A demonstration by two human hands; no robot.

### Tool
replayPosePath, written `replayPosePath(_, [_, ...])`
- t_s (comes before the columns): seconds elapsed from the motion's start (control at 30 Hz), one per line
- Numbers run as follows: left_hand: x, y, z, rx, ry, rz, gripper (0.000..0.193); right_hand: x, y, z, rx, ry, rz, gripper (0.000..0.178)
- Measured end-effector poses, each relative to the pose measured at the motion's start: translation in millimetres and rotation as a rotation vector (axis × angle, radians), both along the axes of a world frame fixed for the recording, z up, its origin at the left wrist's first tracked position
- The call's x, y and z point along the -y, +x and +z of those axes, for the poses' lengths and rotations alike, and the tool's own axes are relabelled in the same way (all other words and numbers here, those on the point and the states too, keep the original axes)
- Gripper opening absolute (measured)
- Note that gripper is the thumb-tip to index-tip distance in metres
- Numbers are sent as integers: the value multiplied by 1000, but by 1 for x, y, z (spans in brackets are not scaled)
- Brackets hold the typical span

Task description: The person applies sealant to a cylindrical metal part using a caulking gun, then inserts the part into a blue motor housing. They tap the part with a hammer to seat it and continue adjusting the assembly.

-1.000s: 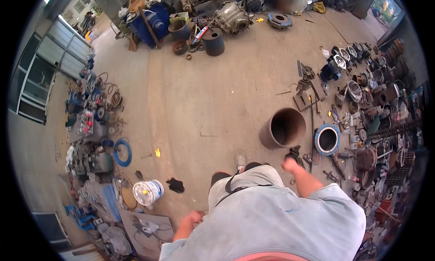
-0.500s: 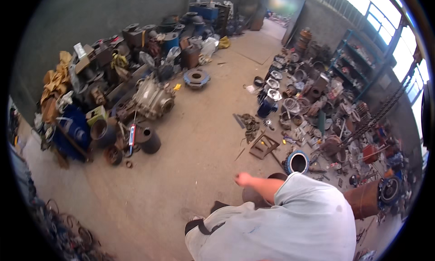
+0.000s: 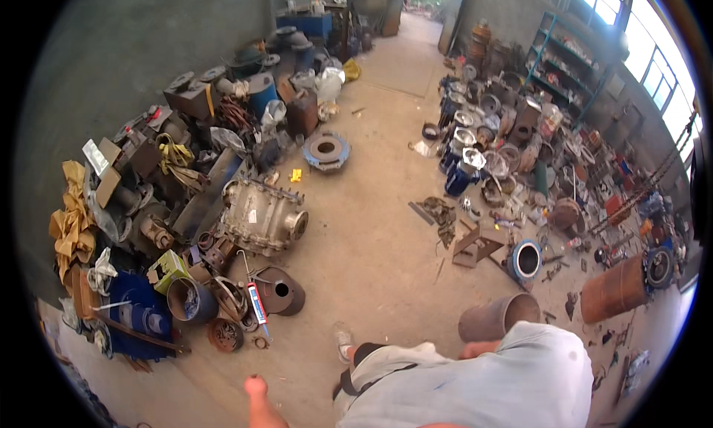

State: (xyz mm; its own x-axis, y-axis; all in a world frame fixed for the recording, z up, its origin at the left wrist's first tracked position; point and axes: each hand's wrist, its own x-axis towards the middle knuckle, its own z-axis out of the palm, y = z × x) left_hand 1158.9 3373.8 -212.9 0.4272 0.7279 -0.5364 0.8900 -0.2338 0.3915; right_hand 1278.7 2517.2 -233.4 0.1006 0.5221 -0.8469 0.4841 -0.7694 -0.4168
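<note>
I am walking across the concrete floor (image 3: pixel 371 227) of a workshop, and my left hand (image 3: pixel 256 387) is swinging out at my side; it is curled into a loose fist with nothing in it. My right hand (image 3: pixel 475 349) is showing only as a sliver past my grey shirt (image 3: pixel 483 383), so I cannot tell whether it is closed or loose. The thing nearest it is a rusty pipe section (image 3: pixel 496 318), lying on its side just ahead of me, apart from my hand, its open end facing up and to the right. A blue ring (image 3: pixel 526 259) is lying beyond it, beside a small metal bracket (image 3: pixel 475 244). Nearest my left hand are a dark cone-shaped casting (image 3: pixel 281 290) and a white and red tube (image 3: pixel 258 303), both on the floor. The heavier parts are sitting pushed to the edges, I judge to be keeping a walking lane open; a big grey gearbox housing (image 3: pixel 260 216) is resting by the left heap, and shelves (image 3: pixel 572 71) are holding the smaller pieces along the right wall.
</note>
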Motion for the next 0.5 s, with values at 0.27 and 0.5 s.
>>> replayPosePath(0.27, [-51, 217, 20, 30, -197, -309, 74, -416, 233, 250, 240, 363, -1329, 42])
replayPosePath(0.5, [-160, 302, -147, -455, -112, -810, 92, -416, 115, 253, 334, 87, -1863, 36])
